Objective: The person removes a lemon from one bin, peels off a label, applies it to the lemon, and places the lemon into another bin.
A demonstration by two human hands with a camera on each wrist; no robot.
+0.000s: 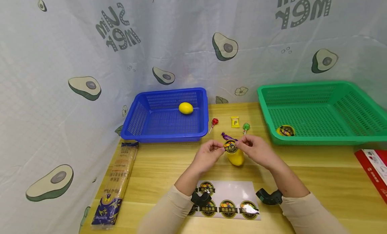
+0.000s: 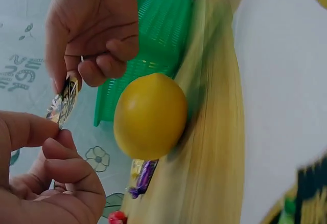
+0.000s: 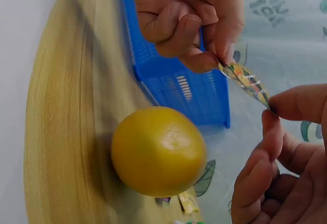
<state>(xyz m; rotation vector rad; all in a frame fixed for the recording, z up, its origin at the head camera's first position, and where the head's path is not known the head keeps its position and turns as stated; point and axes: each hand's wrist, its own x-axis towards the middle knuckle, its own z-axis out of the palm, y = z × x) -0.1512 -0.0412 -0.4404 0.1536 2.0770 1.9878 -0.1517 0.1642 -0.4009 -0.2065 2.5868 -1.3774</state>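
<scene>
Between my hands is a round black-and-gold sticker point(image 1: 230, 147) with a fruit print and lettering. My left hand point(image 1: 208, 154) pinches its left edge between thumb and forefinger, and my right hand point(image 1: 255, 150) pinches the opposite edge. In both wrist views the sticker point(image 2: 64, 101) shows nearly edge-on and slightly bowed. A yellow lemon point(image 1: 236, 159) lies on the table just below and behind it, its upper part covered by the sticker in the head view. On the table in front of me is a white sticker sheet point(image 1: 232, 190) with several matching labels, partly hidden by my left wrist.
A blue basket point(image 1: 169, 139) holds another lemon point(image 1: 185, 108); a green basket point(image 1: 329, 139) holds a stickered yellow fruit point(image 1: 285, 130). Lollipops, including a red one point(image 1: 215, 121), and wrapped candies point(image 1: 235, 122) lie between them. Spaghetti point(image 1: 113, 183) lies left, a red box point(image 1: 373, 173) right.
</scene>
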